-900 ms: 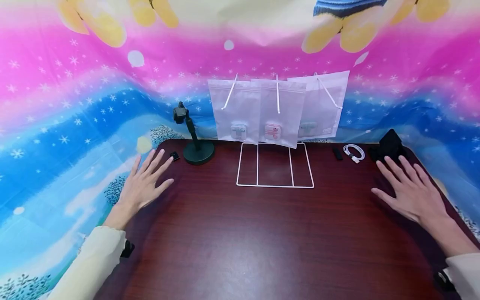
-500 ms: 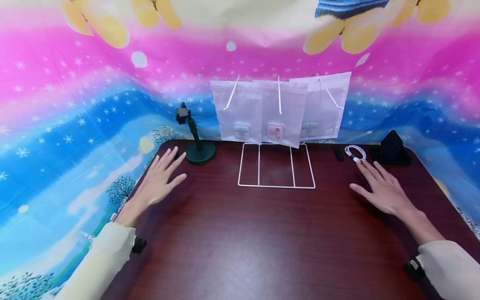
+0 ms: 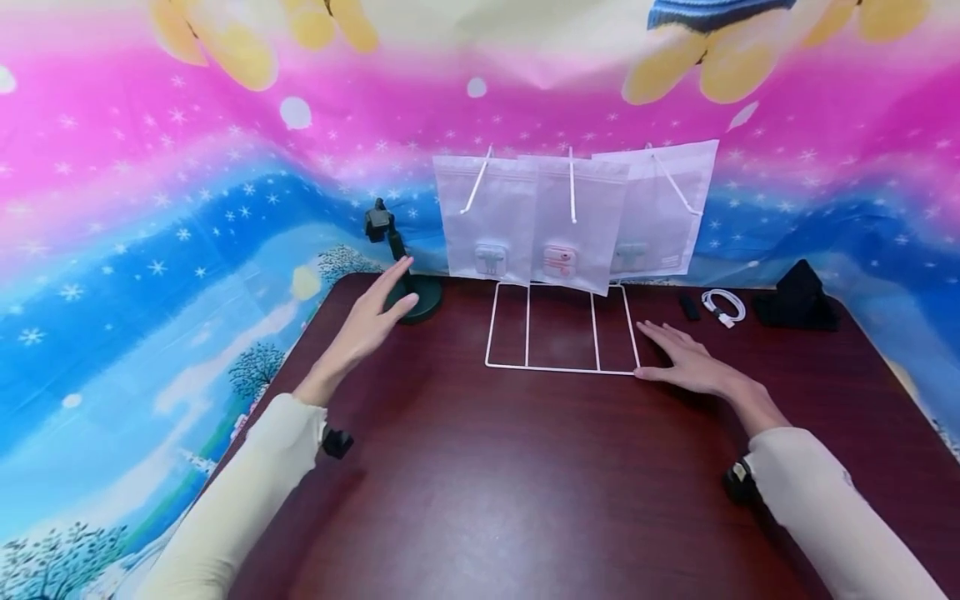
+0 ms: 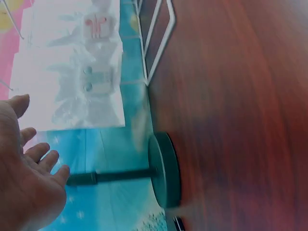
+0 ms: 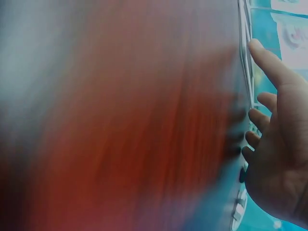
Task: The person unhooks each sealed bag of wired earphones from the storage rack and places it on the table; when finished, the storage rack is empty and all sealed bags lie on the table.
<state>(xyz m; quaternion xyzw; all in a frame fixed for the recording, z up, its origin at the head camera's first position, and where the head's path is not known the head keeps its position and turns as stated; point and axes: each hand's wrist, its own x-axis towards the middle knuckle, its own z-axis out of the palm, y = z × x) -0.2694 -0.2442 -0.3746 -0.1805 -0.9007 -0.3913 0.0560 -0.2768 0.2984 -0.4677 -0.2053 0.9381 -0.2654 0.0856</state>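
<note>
A colourful backdrop [image 3: 247,192] hangs behind the dark red counter [image 3: 510,467]. A white wire rack [image 3: 562,369] stands at the counter's far side, with three white bags [image 3: 581,233] hanging from its prongs, the middle one overlapping its neighbours. Left of it is a dark green stand [image 3: 397,243]. Both hands are open, fingers extended: the left hand [image 3: 367,321] near the stand, the right hand [image 3: 690,367] by the rack's front right corner; whether it touches is unclear. Farther right sit a black holder [image 3: 798,292], a coiled white cable [image 3: 718,312] and a small black stick [image 3: 689,307].
</note>
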